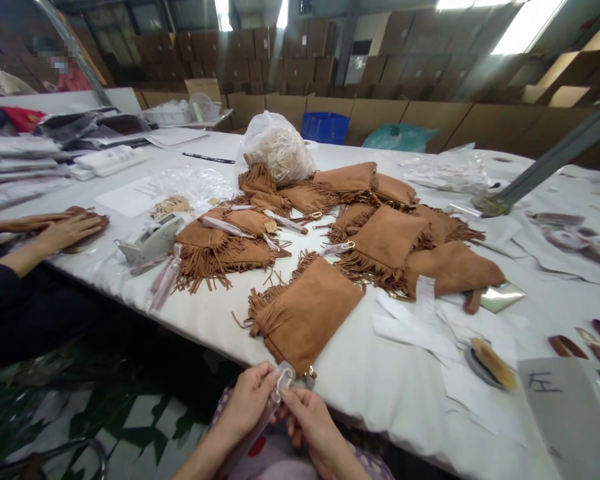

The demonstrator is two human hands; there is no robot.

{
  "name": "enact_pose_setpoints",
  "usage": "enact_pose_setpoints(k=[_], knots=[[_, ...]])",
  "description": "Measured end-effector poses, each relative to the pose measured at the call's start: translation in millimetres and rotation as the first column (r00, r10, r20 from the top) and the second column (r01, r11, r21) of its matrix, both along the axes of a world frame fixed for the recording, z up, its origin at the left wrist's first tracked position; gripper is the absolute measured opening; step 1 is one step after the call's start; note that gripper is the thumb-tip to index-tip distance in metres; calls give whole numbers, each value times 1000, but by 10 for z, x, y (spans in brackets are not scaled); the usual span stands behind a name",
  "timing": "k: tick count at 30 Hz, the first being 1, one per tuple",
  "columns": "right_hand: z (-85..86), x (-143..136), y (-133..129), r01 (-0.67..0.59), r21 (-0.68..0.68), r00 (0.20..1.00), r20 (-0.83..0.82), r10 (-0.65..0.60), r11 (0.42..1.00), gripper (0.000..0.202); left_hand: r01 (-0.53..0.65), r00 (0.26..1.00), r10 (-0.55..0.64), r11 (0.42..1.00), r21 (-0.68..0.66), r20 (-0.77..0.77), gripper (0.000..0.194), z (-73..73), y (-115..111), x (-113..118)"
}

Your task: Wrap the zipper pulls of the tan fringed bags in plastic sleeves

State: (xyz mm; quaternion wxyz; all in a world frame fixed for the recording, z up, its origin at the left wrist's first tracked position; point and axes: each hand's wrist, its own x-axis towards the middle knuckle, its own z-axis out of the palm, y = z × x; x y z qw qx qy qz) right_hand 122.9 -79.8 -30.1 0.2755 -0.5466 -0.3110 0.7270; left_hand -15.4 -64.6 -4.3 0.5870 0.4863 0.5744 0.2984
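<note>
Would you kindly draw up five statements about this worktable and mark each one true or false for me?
1. The person's left hand and right hand both hold a plastic-wrapped strip. True.
2. The blue bin is to the left of the stuffed plastic bag. False: it is to the bag's right.
3. The tape dispenser stands on the table. True.
4. The co-worker's hand rests on the blue bin. False: it rests on brown fringed material at the table's left.
5. The brown pouch nearest the person's hands has fringe along one side. True.
</note>
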Motion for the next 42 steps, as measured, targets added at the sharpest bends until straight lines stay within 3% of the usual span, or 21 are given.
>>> enact_pose_setpoints(k=[2,4,9,12,14,17,21,25,30,33,36,39,42], knots=[[40,-4,-9,20,-6,997,-76,-20,1000,48,46,990,-29,992,118,-140,35,66,-31,-35],[87,-18,3,57,2,993,-106,-57,998,43,47,981,-18,988,149,-191,34,99,-62,-97],[123,-48,44,105,-1,989,-102,-105,994,42,112,992,-101,983,-147,80,44,1,-156,-207],[106,-50,39,111,-11,986,-120,-112,994,44,64,971,-11,974,-215,240,48,-44,-214,-172],[114,-54,33,116,-17,981,-156,-118,993,43,2,961,67,968,-251,268,47,-39,-244,-137],[157,-67,43,91,-27,971,-219,-95,995,40,-11,962,86,960,-281,259,51,-31,-274,-120],[192,-91,76,51,-19,975,-218,-54,999,39,-61,967,112,973,-221,228,52,-70,-286,-132],[165,-109,94,72,-18,982,-174,-74,997,35,-183,965,208,970,-158,160,52,-106,-274,-78],[117,-131,115,129,-56,981,-136,-136,990,30,-317,948,316,948,37,17,33,-83,-292,6],[103,-147,126,181,-84,974,-120,-190,980,28,-201,959,254,921,332,-124,20,-79,-346,-2],[129,-151,131,215,-126,966,-116,-230,968,25,28,935,184,813,582,-303,24,-96,-396,-37],[205,-145,135,222,-182,957,-145,-250,958,25,229,882,130,723,652,-454,28,-102,-396,-72],[277,-137,135,176,-115,966,-173,-194,978,36,337,836,87,699,631,-542,31,-101,-373,-96]])
